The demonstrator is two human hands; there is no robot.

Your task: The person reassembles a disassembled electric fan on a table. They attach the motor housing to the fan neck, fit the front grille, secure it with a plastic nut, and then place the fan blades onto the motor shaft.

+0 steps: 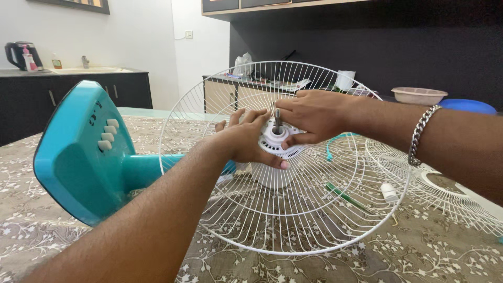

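A table fan lies on its side on the table. Its turquoise base [78, 157] with white buttons points left. The white wire rear guard [293, 220] stands upright around the white motor housing [272, 175]. A metal shaft [276, 120] sticks out of the white plastic hub ring [273, 140]. My left hand [246, 140] grips the hub from the left side. My right hand [309, 115], with a silver chain bracelet at the wrist, pinches the ring beside the shaft from the right.
A second white wire guard [445, 194] lies flat at the right. A green-handled tool [343, 196] and a turquoise cord lie behind the guard. A patterned cloth [419, 257] covers the table. A pink bowl [419, 95] and a black counter with a kettle [21, 55] stand beyond.
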